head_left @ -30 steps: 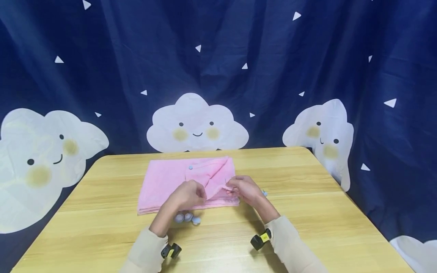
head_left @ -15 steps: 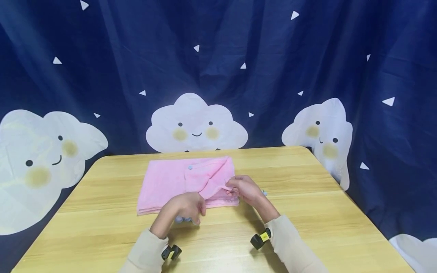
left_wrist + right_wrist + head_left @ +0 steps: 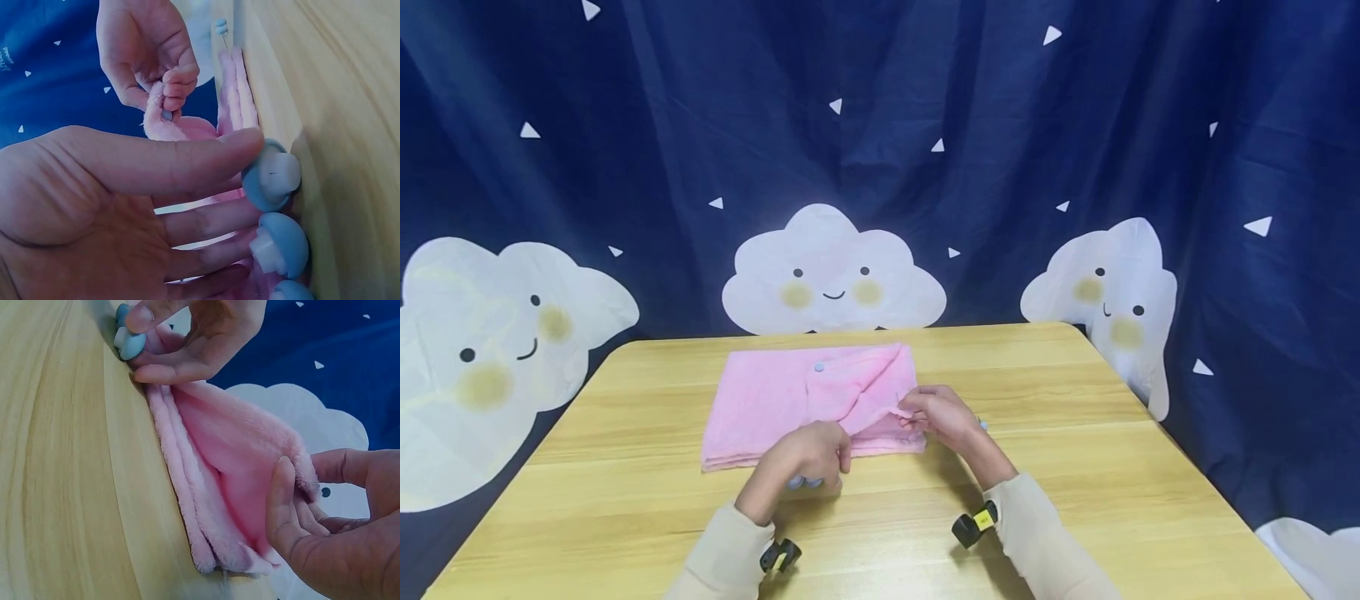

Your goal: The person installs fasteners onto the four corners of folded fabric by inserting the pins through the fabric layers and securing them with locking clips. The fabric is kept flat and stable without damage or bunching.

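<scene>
A folded pink fleecy cloth (image 3: 756, 400) lies on the table, its near right corner lifted. My right hand (image 3: 945, 414) pinches that corner between thumb and fingers; a small bluish piece (image 3: 167, 115) shows under the fold there. At the cloth's front edge, my left hand (image 3: 811, 454) pinches a blue-and-white mushroom-shaped fastener (image 3: 272, 177) between thumb and fingers. Beside it lies a similar fastener (image 3: 286, 245), and part of one more (image 3: 292, 291) enters the left wrist view. A blue disc (image 3: 819, 367) sits on top of the cloth.
The light wooden table (image 3: 625, 467) carries the work. A blue pin-like piece (image 3: 222, 26) with a thin needle lies right of the cloth, partly behind my right wrist. A dark blue curtain (image 3: 895, 183) printed with clouds hangs past the table's far edge.
My left hand has come away from the cloth, down toward me to the fasteners, and now pinches one. The right hand keeps its hold on the corner.
</scene>
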A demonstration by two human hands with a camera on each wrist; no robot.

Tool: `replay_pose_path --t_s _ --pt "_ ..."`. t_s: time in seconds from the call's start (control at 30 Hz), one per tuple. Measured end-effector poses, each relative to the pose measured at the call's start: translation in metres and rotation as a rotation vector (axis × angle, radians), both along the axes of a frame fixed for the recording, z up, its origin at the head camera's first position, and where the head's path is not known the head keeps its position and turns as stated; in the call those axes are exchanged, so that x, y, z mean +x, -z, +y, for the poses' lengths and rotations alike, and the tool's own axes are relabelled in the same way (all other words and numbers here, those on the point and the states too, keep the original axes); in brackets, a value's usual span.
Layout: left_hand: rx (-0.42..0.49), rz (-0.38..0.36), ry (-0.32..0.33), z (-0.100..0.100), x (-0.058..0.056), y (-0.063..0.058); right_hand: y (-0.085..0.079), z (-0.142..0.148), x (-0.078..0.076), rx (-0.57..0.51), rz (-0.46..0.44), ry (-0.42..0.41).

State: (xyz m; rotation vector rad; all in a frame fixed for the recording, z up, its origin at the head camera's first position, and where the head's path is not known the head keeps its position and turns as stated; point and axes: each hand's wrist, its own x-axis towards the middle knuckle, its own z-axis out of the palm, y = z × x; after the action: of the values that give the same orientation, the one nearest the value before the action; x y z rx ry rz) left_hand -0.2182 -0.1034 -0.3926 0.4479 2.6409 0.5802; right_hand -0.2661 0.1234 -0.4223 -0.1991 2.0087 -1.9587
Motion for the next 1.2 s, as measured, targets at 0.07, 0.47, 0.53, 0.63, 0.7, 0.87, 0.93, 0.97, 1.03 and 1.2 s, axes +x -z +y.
replay_pose_path --t_s 0.07,0.47,0.53,0.63,0.7,0.87,0.93,0.97,1.03,1.2 --pt "0.013 0.015 -0.003 0.001 -0.001 0.000 0.000 0.001 0.000 -0.003 -0.006 0.003" --pt "0.178 0.107 -0.051 0.001 -0.010 0.002 0.001 0.001 -0.001 -0.017 -0.015 0.017" --pt "0.214 0.100 -0.062 0.002 -0.011 0.001 0.001 0.002 -0.001 -0.021 -0.016 0.016" --pt "0.246 0.099 -0.066 0.004 -0.013 -0.001 0.000 0.002 -0.001 -0.021 -0.017 0.019" --pt "0.254 0.110 -0.057 0.005 -0.014 -0.003 0.000 0.002 -0.001 -0.021 -0.017 0.017" --pt "0.314 0.162 -0.050 0.011 -0.019 -0.010 -0.001 0.002 -0.001 -0.028 -0.020 0.013" --pt "0.376 0.179 -0.082 0.015 -0.021 -0.012 -0.001 0.002 -0.001 -0.031 -0.022 0.012" --pt "0.410 0.197 -0.102 0.018 -0.023 -0.013 -0.001 0.001 -0.001 -0.033 -0.024 0.012" --pt "0.481 0.231 -0.148 0.023 -0.025 -0.015 0.000 0.001 -0.001 -0.028 -0.026 0.015" --pt "0.615 0.330 -0.242 0.035 -0.032 -0.017 0.000 0.001 -0.001 -0.008 -0.023 0.023"
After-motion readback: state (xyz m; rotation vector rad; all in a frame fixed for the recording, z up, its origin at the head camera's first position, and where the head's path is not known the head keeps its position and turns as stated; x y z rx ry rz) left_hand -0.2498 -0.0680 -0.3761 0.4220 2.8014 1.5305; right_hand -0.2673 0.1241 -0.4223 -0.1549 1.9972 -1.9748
